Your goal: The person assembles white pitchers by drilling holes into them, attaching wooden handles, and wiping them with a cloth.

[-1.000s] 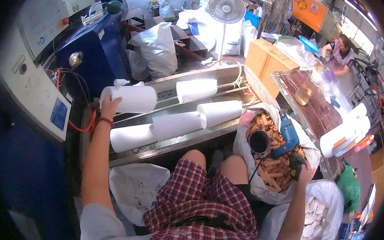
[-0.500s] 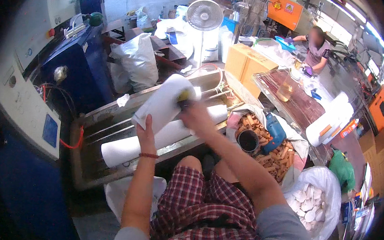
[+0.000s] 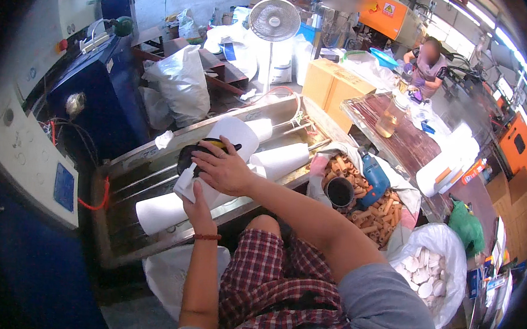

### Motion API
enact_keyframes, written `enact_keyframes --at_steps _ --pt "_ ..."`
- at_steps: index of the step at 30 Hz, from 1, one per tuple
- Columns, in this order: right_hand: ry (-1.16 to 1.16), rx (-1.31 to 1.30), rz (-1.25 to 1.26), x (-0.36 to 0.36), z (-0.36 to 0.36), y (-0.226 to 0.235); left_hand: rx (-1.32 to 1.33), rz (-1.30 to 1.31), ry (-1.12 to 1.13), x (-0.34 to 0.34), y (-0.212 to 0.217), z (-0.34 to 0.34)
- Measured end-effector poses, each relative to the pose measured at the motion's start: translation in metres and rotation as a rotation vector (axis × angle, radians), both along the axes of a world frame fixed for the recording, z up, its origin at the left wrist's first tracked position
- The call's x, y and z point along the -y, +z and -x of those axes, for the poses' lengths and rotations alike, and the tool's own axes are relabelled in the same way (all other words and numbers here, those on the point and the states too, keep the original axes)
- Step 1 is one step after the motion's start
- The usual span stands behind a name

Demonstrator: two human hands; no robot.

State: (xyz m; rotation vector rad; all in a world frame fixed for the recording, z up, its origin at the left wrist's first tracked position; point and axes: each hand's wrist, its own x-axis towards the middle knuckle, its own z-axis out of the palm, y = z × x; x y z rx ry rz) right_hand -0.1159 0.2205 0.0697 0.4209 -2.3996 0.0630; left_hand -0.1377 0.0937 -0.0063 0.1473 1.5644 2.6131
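A thick white cylinder (image 3: 236,133) lies slantwise over a wooden trough (image 3: 119,249), its near part covered by my hands. At its near end my left hand (image 3: 200,212) is closed, fingers mostly hidden, seemingly supporting it. Just above that thumb is a small white piece (image 3: 187,182) with a narrow tip; whether it belongs to the cylinder I cannot tell. My right hand (image 3: 227,169) spreads its fingers over a round black thing (image 3: 187,155) with a yellow part, gripping it against the cylinder. Another white cylinder (image 3: 158,214) rests in the trough below.
Right of the trough, a sack of brownish tubes (image 3: 374,222) holds a blue power drill (image 3: 374,180) and a dark cup (image 3: 339,192). White discs fill a bag (image 3: 425,277). Beyond are cardboard boxes (image 3: 334,87), a fan (image 3: 275,20) and a co-worker (image 3: 429,69) at a table (image 3: 369,110).
My right hand has moved from the cylinder's far part to its near end with the black and yellow thing. The cylinder has tilted lower. The co-worker's hands have come together.
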Motion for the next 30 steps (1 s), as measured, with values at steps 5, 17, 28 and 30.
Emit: enact_keyframes --at_steps 5,17,28,30 --pt "-0.494 -0.031 0.118 -0.043 -0.015 0.013 -0.022 0.076 -0.045 -0.004 0.015 -0.019" --pt "-0.734 -0.202 0.326 -0.099 -0.139 0.009 0.056 0.012 -0.378 -0.033 0.037 -0.099" --pt "-0.944 -0.299 0.680 -0.157 -0.336 -0.034 -0.054 0.203 -0.582 0.010 0.035 -0.129" --pt "-0.976 0.223 0.524 -0.166 -0.384 -0.052 0.253 0.198 -0.583 0.037 0.058 -0.137"
